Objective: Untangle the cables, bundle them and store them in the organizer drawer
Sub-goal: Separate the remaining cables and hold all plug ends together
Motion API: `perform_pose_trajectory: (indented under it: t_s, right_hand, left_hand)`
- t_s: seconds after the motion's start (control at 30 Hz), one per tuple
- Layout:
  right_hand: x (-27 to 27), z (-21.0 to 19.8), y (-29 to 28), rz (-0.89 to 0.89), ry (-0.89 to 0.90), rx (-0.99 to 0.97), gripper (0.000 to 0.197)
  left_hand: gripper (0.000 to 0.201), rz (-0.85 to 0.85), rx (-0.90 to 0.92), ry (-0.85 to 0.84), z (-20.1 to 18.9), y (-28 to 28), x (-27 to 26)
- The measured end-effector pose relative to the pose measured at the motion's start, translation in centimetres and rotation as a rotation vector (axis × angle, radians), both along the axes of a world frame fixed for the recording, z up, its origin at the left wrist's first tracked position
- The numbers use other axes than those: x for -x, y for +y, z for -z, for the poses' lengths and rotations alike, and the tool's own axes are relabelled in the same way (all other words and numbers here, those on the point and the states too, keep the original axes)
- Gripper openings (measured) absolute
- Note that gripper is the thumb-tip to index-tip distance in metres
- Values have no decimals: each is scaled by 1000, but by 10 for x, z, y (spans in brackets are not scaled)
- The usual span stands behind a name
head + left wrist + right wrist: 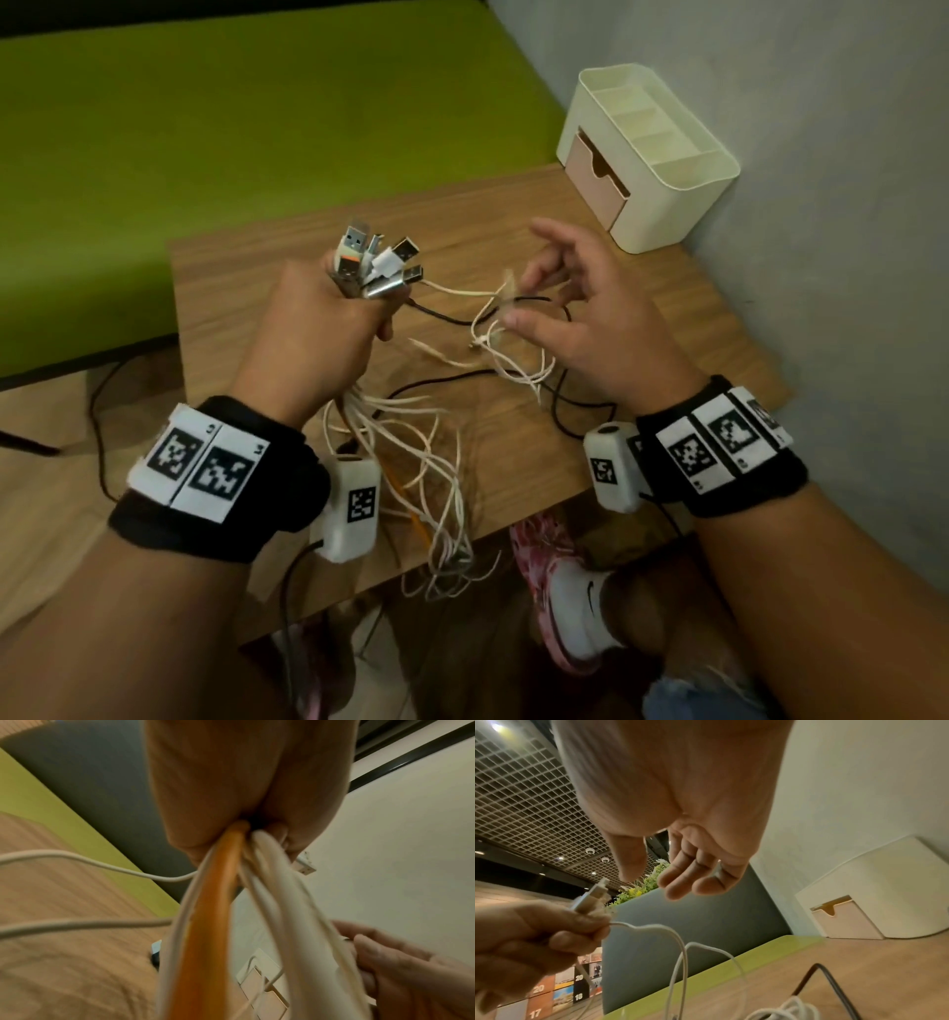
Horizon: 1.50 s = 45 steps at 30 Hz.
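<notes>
My left hand (328, 318) grips a bunch of cables just below their USB plugs (377, 259), which stick up out of the fist. White cables and one orange cable (213, 902) hang from the fist (244, 811) over the table's near edge. My right hand (570, 303) hovers open above the loose white cable tangle (506, 349) and a black cable (560, 406) on the wooden table (267, 257). Its fingers (693, 878) are spread and hold nothing. The cream organizer (657, 159) stands at the far right corner, its pink drawer (598, 180) pushed in.
A grey wall (821, 205) runs along the table's right side, close behind the organizer. A green surface (205, 128) lies beyond the table's far and left edges. A person's shoe (570, 591) shows under the near edge, where cable loops (441, 555) dangle.
</notes>
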State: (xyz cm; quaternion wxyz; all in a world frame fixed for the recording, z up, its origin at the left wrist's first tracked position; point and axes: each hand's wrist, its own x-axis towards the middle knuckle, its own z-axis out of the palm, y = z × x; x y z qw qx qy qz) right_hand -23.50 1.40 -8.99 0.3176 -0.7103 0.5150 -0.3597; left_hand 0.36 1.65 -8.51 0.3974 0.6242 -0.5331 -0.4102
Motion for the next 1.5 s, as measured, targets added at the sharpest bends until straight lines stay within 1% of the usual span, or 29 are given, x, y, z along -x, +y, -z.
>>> perform_pose_trajectory:
  t_s: [0.03,0.1,0.13,0.2,0.27,0.3,0.33,0.37,0.4,0.43,0.5,0.57,0.67,0.77,0.83,0.9,0.93,1.0,1.07,1.13,1.2,1.23,1.3,1.33,1.37,1.43,1.5]
  right_hand:
    - [-2,0,1,-11,-5,10,59]
    - [-7,-1,4,-41,77,39,46]
    - [-9,0,7,-56,129,76,45]
    - [-10,2,10,-50,199,159,50]
    - [-6,1,9,14,239,128,60]
    - [-3,1,7,39,258,79,59]
    - [0,0,5,44,266,44,53]
    - [3,-1,4,29,255,37,41]
    - [4,-2,3,11,223,62,29]
    - [5,-4,3,5,183,110,22]
    - [6,-9,3,21,111,243,17]
    - [6,-17,4,30,78,371,15]
    - [9,-24,7,22,125,509,15]
    - [16,-27,13,68,156,608,14]
    - [18,-26,16,76,155,626,14]
    - [16,-19,17,46,162,619,13]
    - [13,-15,17,25,172,604,13]
    - [7,-9,18,-7,208,578,16]
    - [1,-8,18,-39,232,560,20]
    - [-2,-6,18,-76,239,504,23]
    - [-4,-3,15,-72,297,291,20]
    - [-3,-1,12,-51,399,162,19]
    - [3,3,8,31,692,-19,22]
    - [6,5,6,78,782,-54,23]
    - [8,6,4,135,812,-44,23]
    - [11,9,0,256,754,61,22]
    - [15,11,-3,326,545,222,22]
  left_hand:
    - [17,0,-19,8,0,0,0]
    - [10,7,-57,69,-1,1,4]
    - [9,10,-70,109,-3,1,6]
    - [16,27,-79,187,-7,4,10]
    - [18,69,-79,243,-12,8,14]
    - [17,97,-76,266,-14,11,15]
    - [14,121,-72,285,-15,13,16]
    - [13,134,-68,300,-16,14,16]
    - [13,141,-67,305,-16,14,17]
    - [13,138,-61,302,-16,14,17]
    - [17,132,-43,291,-14,13,17]
    - [21,119,-12,281,-11,10,16]
    - [23,59,39,261,-10,9,13]
    - [26,-1,106,179,-13,10,14]
    - [25,21,193,134,-18,18,21]
    - [19,97,250,103,-25,27,36]
    - [20,136,260,60,-26,31,43]
    - [23,204,287,-81,-23,33,51]
    - [11,242,301,-199,-18,31,52]
    - [3,254,298,-228,-18,29,49]
    - [18,234,317,-182,-21,25,44]
    - [23,204,310,-95,-24,25,40]
    - [22,124,287,67,-24,21,30]
    - [19,96,276,85,-23,19,26]
    - [17,83,264,87,-21,18,23]
    - [15,74,240,88,-20,18,22]
    - [15,71,209,42,-20,16,23]
